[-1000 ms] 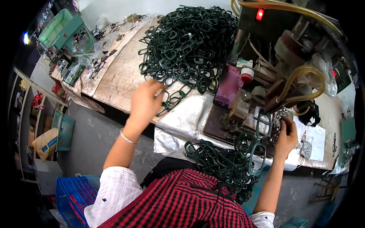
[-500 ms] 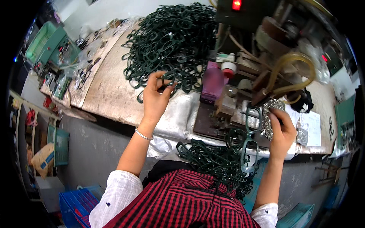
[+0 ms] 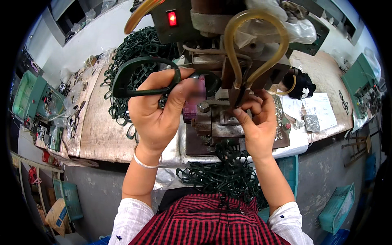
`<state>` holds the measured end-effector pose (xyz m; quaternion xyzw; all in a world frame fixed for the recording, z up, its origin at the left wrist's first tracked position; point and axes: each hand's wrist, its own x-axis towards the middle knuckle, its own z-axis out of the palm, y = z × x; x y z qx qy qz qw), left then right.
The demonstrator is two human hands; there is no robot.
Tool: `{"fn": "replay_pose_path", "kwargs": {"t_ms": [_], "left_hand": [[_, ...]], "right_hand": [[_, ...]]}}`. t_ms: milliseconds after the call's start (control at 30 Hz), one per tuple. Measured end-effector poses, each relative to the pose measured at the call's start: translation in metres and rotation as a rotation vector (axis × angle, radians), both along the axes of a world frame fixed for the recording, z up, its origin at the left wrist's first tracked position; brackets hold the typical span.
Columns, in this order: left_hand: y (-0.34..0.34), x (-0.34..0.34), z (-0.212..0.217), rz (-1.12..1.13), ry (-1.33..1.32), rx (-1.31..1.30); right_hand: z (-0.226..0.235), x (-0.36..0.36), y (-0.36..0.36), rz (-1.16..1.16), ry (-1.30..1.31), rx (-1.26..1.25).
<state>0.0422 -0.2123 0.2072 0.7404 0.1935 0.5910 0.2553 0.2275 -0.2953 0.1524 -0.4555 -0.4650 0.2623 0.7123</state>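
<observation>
My left hand (image 3: 153,116) is raised in front of the bench machine (image 3: 255,67). Its thumb and fingers pinch a dark green eyeglass frame (image 3: 119,79), held roughly level, with one rim to the left and the other toward the machine. Under the machine's head, my right hand (image 3: 261,130) is closed, thumb against fingers, beside the metal work block (image 3: 228,118). What its fingertips hold, if anything, is too small to make out. Small silvery metal parts (image 3: 279,122) lie just right of that hand.
A large heap of green eyeglass frames (image 3: 143,45) covers the bench at the back left. More frames (image 3: 220,175) are piled by my lap. A yellow hose (image 3: 281,32) loops from the machine, and a purple box (image 3: 190,112) stands left of the block. Papers (image 3: 324,110) lie at right.
My left hand has lifted an eyeglass frame off the heap and brought it right, to the machine. My right hand has moved from the metal parts to beneath the machine's head. The view has shifted.
</observation>
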Motion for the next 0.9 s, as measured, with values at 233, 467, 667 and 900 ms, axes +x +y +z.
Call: {"fn": "replay_pose_path", "kwargs": {"t_ms": [233,467,667,900], "left_hand": [[-0.055,-0.009,0.014,-0.479,0.074,-0.71],[-0.072,0.033,-0.022,-0.847,0.173,-1.631],[-0.068,0.034,-0.027,-0.784,0.191,-1.606],[-0.071,0.033,-0.033,-0.791,0.113,-1.593]], "right_hand": [[0.005,0.01,-0.036,0.101,-0.184,-0.092],[-0.084,0.097,-0.037,-0.654,-1.078,-0.38],[-0.082,0.107,-0.03,-0.674,-0.894,-0.429],[-0.067,0.078,0.013,-0.513,-1.134,-0.175]]}}
